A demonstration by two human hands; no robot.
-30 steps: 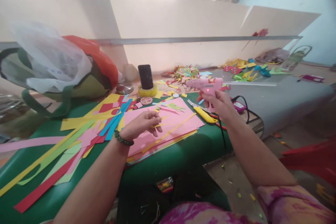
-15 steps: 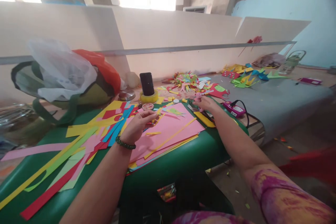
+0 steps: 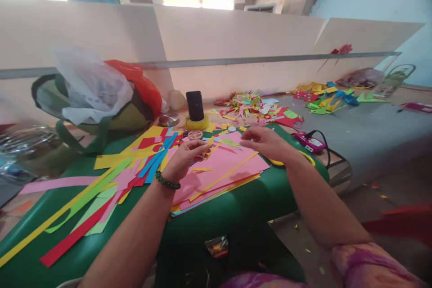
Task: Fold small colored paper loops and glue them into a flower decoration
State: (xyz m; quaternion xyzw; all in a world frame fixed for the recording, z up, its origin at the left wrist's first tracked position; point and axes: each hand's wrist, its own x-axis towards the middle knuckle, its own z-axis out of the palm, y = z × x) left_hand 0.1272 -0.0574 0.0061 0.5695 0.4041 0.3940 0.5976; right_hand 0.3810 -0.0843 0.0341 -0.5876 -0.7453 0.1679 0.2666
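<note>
My left hand point(image 3: 188, 156), with a dark green bead bracelet at its wrist, pinches a small folded yellow paper strip point(image 3: 210, 149) above a stack of pink paper point(image 3: 232, 162). My right hand point(image 3: 266, 143) hangs over the stack's right edge, its fingers bent and a little apart with nothing seen in them. Just beyond it, partly hidden, lies a pink glue gun point(image 3: 262, 122). Two loose yellow pieces rest on the pink sheet: a long thin strip point(image 3: 224, 176) and a short one point(image 3: 201, 169). A yellow handle point(image 3: 276, 162) shows beneath my right wrist.
Coloured paper strips point(image 3: 135, 168) spread over the green table cover point(image 3: 216, 202) at left. Behind the stack, a phone point(image 3: 195, 105) stands in a yellow tape roll point(image 3: 197, 123). Folded paper shapes point(image 3: 245, 103) lie at the back. A purple box with a cable point(image 3: 309, 142) sits at right.
My right hand has set the pink glue gun down beyond the stack and come back toward my left hand. My left hand keeps the yellow strip, now bent into a folded shape.
</note>
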